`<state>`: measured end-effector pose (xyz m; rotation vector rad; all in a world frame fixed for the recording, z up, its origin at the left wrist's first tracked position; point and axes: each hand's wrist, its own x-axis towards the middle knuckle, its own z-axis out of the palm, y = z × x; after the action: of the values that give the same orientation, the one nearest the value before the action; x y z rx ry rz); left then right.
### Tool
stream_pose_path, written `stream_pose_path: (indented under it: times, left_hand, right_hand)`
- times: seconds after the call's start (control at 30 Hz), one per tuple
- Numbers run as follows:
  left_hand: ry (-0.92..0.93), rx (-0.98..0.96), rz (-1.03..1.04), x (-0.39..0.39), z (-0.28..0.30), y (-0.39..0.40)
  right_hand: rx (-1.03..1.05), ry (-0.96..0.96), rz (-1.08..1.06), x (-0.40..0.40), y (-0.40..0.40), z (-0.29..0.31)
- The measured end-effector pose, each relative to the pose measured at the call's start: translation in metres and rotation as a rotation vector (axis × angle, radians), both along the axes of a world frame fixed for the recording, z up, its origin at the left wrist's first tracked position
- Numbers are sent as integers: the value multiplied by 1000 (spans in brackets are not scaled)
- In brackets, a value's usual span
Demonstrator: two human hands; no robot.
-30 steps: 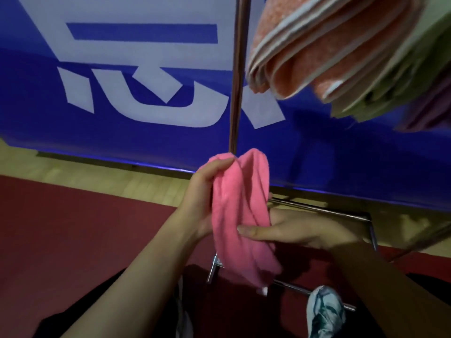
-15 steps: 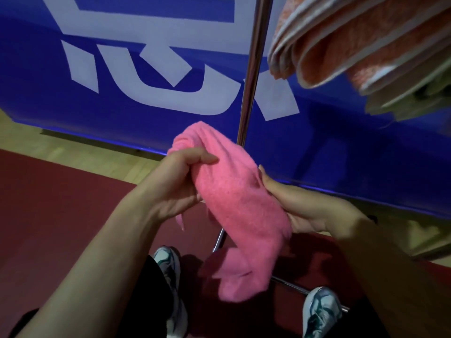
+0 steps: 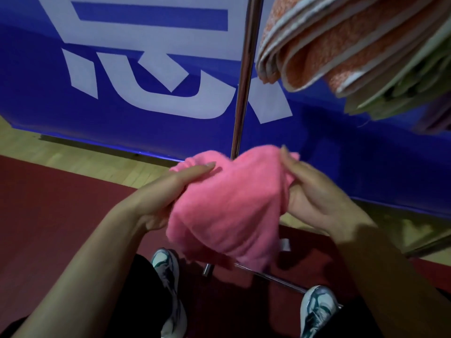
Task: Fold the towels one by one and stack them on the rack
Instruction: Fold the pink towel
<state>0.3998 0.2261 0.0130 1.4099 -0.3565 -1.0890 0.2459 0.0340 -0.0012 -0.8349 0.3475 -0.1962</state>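
Observation:
A pink towel (image 3: 231,206) hangs bunched between both hands in front of the rack's metal pole (image 3: 245,76). My left hand (image 3: 168,196) grips its left upper edge, thumb on top of the cloth. My right hand (image 3: 314,196) holds its right upper edge, fingers behind the cloth and thumb in front. The towel's lower part sags loose toward the floor. Folded orange towels (image 3: 341,42) lie stacked on the rack at the upper right, with green towels (image 3: 400,93) and a purple one (image 3: 436,115) under them.
A blue banner (image 3: 122,113) with white lettering stands just behind the pole. The rack's base bars (image 3: 271,276) run along the dark red floor between my two shoes (image 3: 168,279). Light wooden flooring (image 3: 73,157) shows at the left.
The towel has been spread wider between my hands. My right hand moved from under the cloth out to its right edge, and the towel was lowered slightly.

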Motion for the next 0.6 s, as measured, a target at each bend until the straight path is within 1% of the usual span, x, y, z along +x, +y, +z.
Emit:
stream_pose_path:
  times: [0.07, 0.17, 0.23, 0.3, 0.33, 0.4, 0.43, 0.47, 0.5, 0.53, 0.6]
  left_hand:
    - [-6, 7, -41, 4, -2, 7]
    - [-130, 28, -189, 10, -1, 16]
    - [-206, 86, -222, 13, 2, 21]
    - [-308, 152, -192, 18, -2, 25]
    - [-407, 214, -142, 22, -7, 26]
    - [-716, 455, -70, 35, -21, 28]
    - [-849, 598, -71, 39, -26, 29]
    - [-915, 714, -101, 42, -30, 29]
    - [-930, 797, -141, 45, -32, 29]
    - [-908, 847, -177, 47, -33, 29]
    - [-879, 901, -217, 49, -35, 30]
  right_hand:
    - [-4, -13, -180, -6, -13, 4]
    - [-16, 15, -394, -12, -26, 3]
    - [-93, 103, -439, -15, -29, -2]
    - [-197, 150, -429, -18, -31, -8]
    - [-260, 168, -417, -19, -32, -11]
    - [-450, 231, -381, -23, -31, -14]
    - [-573, 271, -374, -24, -31, -15]
    - [-707, 312, -370, -25, -31, -16]
    - [-844, 351, -360, -26, -32, -17]
    - [-962, 386, -346, -27, -31, -16]
    - [-1095, 435, -333, -29, -32, -15]
